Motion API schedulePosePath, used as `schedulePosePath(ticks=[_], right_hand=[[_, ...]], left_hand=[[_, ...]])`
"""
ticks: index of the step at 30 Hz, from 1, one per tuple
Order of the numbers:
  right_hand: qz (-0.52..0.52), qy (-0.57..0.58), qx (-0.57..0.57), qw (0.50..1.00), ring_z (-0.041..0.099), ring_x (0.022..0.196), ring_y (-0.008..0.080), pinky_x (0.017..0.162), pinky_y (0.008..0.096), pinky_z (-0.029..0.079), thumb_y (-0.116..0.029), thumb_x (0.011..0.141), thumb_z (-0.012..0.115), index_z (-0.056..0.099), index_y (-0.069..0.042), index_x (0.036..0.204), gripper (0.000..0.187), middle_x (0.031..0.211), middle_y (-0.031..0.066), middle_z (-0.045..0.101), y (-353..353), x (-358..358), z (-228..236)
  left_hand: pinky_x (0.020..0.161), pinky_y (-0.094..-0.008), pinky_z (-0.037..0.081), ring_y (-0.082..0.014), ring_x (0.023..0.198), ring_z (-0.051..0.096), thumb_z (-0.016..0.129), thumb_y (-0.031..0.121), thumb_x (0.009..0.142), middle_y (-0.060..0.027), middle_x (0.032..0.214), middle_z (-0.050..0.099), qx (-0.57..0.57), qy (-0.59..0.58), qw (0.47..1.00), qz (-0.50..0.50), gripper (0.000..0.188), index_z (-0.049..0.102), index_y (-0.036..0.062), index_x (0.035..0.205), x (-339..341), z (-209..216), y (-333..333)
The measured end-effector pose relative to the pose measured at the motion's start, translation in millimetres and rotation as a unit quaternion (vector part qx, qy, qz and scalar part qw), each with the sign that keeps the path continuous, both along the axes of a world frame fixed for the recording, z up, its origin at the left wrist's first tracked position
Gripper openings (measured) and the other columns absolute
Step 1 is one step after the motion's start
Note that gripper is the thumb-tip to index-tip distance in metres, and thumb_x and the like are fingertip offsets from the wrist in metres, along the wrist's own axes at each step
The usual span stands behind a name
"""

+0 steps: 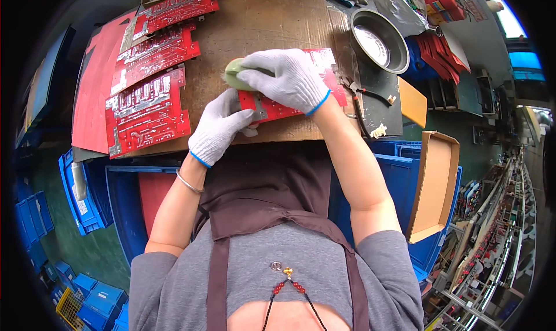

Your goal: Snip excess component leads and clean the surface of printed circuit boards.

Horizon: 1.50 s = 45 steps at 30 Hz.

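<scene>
Both of my hands wear white knit gloves with blue cuffs. My right hand (286, 79) grips a light green brush (234, 77) from above, its pale bristles at the left end. Beneath that hand a red circuit board (282, 112) with silvery solder tracks rests on the brown work surface (272, 18). My left hand (219, 128) pinches the board's left near edge, thumb on top. Much of the board is hidden by my right hand. More red circuit boards (150, 113) lie overlapping in a row to the left.
A round metal bowl (399, 48) stands at the far right. Near it lie pliers (376, 93) with red and black handles. Red sheet material (92, 93) lies under the boards at left. Blue crates (124, 206) and an open cardboard box (437, 183) are below the table edge.
</scene>
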State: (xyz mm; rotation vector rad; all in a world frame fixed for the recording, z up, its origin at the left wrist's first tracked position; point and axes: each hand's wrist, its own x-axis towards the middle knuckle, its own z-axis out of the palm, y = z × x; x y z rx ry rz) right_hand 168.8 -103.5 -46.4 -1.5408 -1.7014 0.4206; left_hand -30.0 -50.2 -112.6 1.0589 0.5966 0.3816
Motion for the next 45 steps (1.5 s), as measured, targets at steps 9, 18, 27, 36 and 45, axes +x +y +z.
schedulePosePath(ticks=[9, 18, 27, 36, 45], right_hand=[[-0.219, -0.177, -0.018, 0.959, 0.073, 0.104, 0.0222, 0.091, 0.0344, 0.058, -0.024, 0.084, 0.084, 0.065, -0.005, 0.132, 0.055, 0.116, 0.0154, 0.074, -49, 96, 29], [-0.197, -0.356, -0.112, 0.907, 0.063, 0.118, 0.0380, 0.101, 0.0468, 0.052, -0.027, 0.073, 0.086, 0.058, -0.009, 0.137, 0.072, 0.122, 0.0189, 0.067, -45, 85, 23], [-0.152, -0.387, -0.121, 0.901, 0.065, 0.112, 0.0374, 0.096, 0.0467, 0.053, -0.021, 0.073, 0.085, 0.057, -0.013, 0.135, 0.068, 0.116, 0.0152, 0.067, -36, 85, 17], [-0.137, -0.393, -0.119, 0.901, 0.066, 0.112, 0.0372, 0.096, 0.0462, 0.054, -0.020, 0.073, 0.086, 0.058, -0.013, 0.133, 0.067, 0.119, 0.0153, 0.067, -35, 84, 20], [-0.126, -0.430, -0.089, 0.889, 0.067, 0.111, 0.0380, 0.095, 0.0460, 0.054, -0.021, 0.074, 0.085, 0.059, -0.013, 0.132, 0.063, 0.119, 0.0147, 0.069, -31, 90, 15]], left_hand=[[0.077, -0.0311, 0.061, -0.0165, 0.096, 0.067, 0.068, 0.007, 0.094, -0.0123, 0.113, 0.069, 0.034, 0.012, 0.999, -0.026, 0.045, 0.055, -0.0044, 0.136, -2, 0, 1], [0.078, -0.0315, 0.061, -0.0174, 0.099, 0.068, 0.068, 0.008, 0.095, -0.0133, 0.117, 0.069, 0.029, 0.014, 0.999, -0.024, 0.046, 0.055, -0.0038, 0.137, 0, -3, 2], [0.079, -0.0323, 0.061, -0.0180, 0.100, 0.067, 0.068, 0.007, 0.094, -0.0130, 0.116, 0.069, 0.037, 0.017, 0.999, -0.032, 0.045, 0.055, -0.0037, 0.136, 0, -2, 3], [0.078, -0.0320, 0.061, -0.0175, 0.101, 0.067, 0.068, 0.009, 0.095, -0.0122, 0.116, 0.069, 0.034, 0.012, 0.999, -0.027, 0.044, 0.055, -0.0034, 0.135, 0, -1, 1], [0.076, -0.0313, 0.061, -0.0174, 0.097, 0.067, 0.067, 0.007, 0.094, -0.0131, 0.115, 0.069, 0.040, 0.010, 0.999, -0.021, 0.044, 0.055, -0.0038, 0.135, 1, 1, -1]])
